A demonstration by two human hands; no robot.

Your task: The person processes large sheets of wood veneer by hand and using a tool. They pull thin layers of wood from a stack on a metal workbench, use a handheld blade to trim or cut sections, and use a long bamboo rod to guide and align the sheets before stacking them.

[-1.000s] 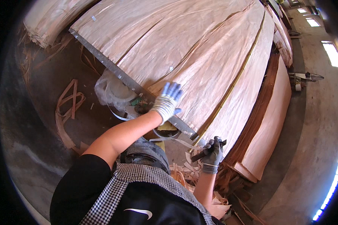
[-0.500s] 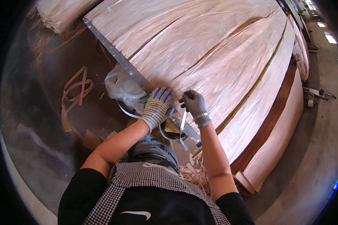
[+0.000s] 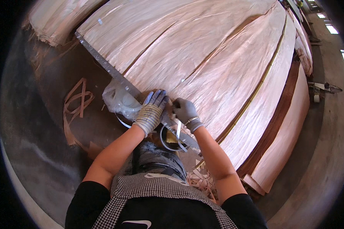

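Large pale wood veneer sheets lie stacked on a table with a metal edge rail. My left hand, in a grey striped work glove, rests flat at the sheets' near edge with fingers spread. My right hand, in a grey glove, is closed on a thin white strip that hangs down from it, right beside the left hand. Below the hands sits a small round tin with yellowish contents.
A crumpled clear plastic bag hangs at the table edge left of my hands. Veneer scraps and looped strips lie on the dark floor at left. More veneer stacks lean at right. Offcuts pile by my legs.
My right hand came up from low at my side to the veneer edge beside my left hand, now holding a thin strip. My left hand stayed at the edge.
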